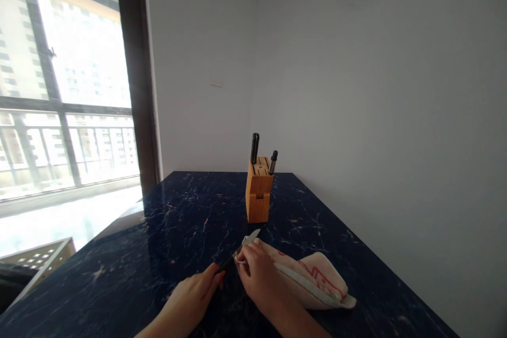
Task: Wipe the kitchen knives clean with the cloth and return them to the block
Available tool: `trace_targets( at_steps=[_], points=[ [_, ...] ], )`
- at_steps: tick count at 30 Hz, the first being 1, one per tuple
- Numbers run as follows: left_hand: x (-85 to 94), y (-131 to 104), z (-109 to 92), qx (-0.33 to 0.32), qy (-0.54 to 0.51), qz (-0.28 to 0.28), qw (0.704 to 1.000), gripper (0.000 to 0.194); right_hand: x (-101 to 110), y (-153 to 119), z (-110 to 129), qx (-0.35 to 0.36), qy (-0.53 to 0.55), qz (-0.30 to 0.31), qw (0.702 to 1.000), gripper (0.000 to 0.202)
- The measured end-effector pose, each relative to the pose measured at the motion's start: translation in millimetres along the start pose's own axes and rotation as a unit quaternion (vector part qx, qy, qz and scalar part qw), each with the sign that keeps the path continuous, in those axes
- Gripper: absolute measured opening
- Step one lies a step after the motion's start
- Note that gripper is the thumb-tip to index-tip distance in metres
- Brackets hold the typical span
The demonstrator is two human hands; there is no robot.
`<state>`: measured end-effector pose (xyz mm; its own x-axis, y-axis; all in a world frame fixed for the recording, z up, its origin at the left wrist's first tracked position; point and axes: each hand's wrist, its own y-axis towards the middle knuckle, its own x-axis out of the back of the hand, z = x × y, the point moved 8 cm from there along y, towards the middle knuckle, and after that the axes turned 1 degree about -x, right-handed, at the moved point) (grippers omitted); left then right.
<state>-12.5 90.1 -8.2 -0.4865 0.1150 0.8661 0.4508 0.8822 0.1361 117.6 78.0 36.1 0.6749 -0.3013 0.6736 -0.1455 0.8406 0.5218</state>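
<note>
My left hand [198, 291] is closed around the dark handle of a small knife [254, 234], whose pale blade points away and to the right. Pinched in my right hand [259, 273] is one end of a towel [317, 274], pressed against the knife's blade. The cloth is off-white with red markings, and the rest of it lies bunched on the table to the right of my right hand. Just beyond the blade tip stands a wooden knife block [259, 198]. A black-handled knife [255, 148] and a second handle [273, 161], black and metal, stick up from its slots.
The dark blue marble-patterned table [190, 206] reaches to the grey wall [336, 90] at the back and right. On the left are a large window [87, 63] and, low beside the table, a chair [47, 259] with a perforated back.
</note>
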Motion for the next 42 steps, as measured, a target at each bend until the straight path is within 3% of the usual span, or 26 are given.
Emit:
trace_targets(
  at_steps=[42],
  points=[
    [-2.3,0.3,4.2,-0.008,0.005,-0.009,1.0,0.031,3.2,0.6,1.6,0.005,0.01,-0.011,1.0,0.017]
  ],
)
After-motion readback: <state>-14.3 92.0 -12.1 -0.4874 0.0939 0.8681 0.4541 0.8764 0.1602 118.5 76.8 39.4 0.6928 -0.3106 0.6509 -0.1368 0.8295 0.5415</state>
